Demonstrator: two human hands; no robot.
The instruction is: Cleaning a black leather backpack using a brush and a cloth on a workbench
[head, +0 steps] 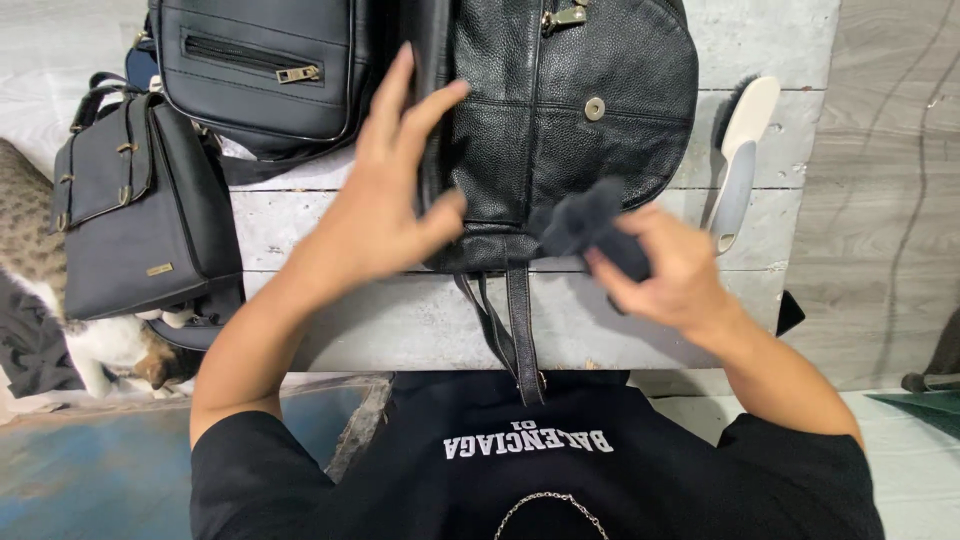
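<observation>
A black pebbled-leather backpack (590, 100) lies on a whitewashed wooden table (400, 320), its straps hanging over the near edge. My left hand (385, 190) presses flat on the bag's left side, fingers spread, thumb on the leather. My right hand (665, 265) pinches a dark fuzzy cloth (585, 220) against the bag's lower front edge.
A white-handled brush (742, 150) lies on the table right of the backpack. A second black bag (260, 65) sits at the back left, and a black satchel (130, 215) hangs off the table's left side. A tabby-and-white cat (60, 300) stands on the floor at left.
</observation>
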